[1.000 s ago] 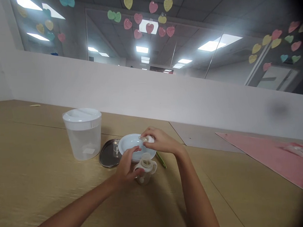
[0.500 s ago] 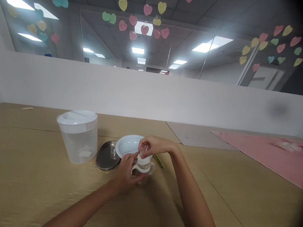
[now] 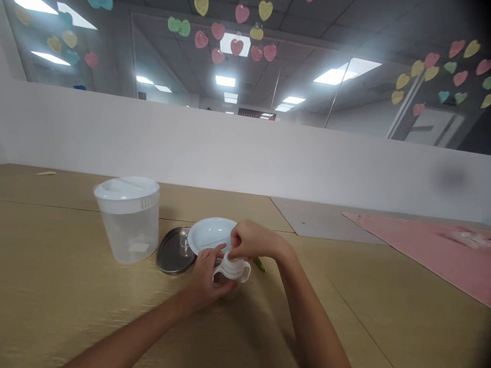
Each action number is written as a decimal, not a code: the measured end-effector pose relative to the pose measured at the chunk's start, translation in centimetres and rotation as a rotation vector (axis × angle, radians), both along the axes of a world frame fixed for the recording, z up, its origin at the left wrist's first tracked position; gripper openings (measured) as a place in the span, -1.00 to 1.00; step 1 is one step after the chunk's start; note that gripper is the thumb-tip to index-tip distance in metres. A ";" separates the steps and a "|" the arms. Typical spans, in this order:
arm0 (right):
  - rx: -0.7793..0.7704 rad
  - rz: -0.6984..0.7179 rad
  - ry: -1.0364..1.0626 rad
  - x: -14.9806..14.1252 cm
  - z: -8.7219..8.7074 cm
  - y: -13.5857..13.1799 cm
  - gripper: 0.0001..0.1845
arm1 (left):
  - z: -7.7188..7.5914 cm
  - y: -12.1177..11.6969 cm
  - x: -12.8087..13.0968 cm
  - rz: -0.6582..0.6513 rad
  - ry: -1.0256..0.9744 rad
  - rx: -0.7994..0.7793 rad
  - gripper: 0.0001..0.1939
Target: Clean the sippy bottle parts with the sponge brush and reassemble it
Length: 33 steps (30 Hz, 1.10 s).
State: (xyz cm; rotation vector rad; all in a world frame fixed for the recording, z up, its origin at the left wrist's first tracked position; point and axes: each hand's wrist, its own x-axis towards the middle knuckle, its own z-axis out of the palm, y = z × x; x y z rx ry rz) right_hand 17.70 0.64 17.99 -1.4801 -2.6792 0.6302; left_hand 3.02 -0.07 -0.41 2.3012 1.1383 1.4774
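A baby bottle (image 3: 232, 270) with a white collar and two looped white handles stands between my hands, slightly right of the dishes. My left hand (image 3: 206, 274) is wrapped around the bottle's left side, thumb low across the front. From above, my right hand (image 3: 253, 240) curls over the white nipple collar (image 3: 232, 259), its fingers closed at the top. Those fingers hide the nipple. Just behind the hands is a white bowl (image 3: 201, 231), and a green item (image 3: 259, 264) shows partly under my right wrist.
A dark oval metal tray (image 3: 171, 259) with a small clear cup-like piece (image 3: 184, 240) lies left of the bowl. Farther left stands a translucent lidded bucket (image 3: 130, 231). A pink sheet (image 3: 429, 253) covers the table's right side. A white wall (image 3: 228, 141) runs behind.
The collar now sits lower, against the handle ring, where clear bottle neck showed before. My right hand has turned and closed over the nipple, which was visible earlier. My left hand keeps its hold.
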 end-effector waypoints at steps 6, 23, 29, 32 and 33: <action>0.019 -0.088 -0.065 -0.7 0.0 -0.6 -0.75 | -0.1 -0.1 0.1 0.020 -0.050 0.001 -0.41; 0.287 0.062 -0.139 0.0 -0.5 -0.5 -0.88 | 1.3 -0.6 0.1 -0.006 0.008 -0.066 -0.45; 0.315 0.001 -0.209 -1.2 -0.8 -0.5 -0.82 | 0.9 -0.3 0.1 -0.014 0.003 -0.081 -0.46; 0.334 -0.034 -0.235 -1.1 -0.7 -0.6 -0.73 | 1.2 -0.3 0.0 -0.021 0.028 -0.070 -0.43; 0.337 -0.031 -0.228 -1.0 -0.6 -0.6 -0.73 | 1.3 -0.3 -0.1 -0.022 0.038 -0.072 -0.42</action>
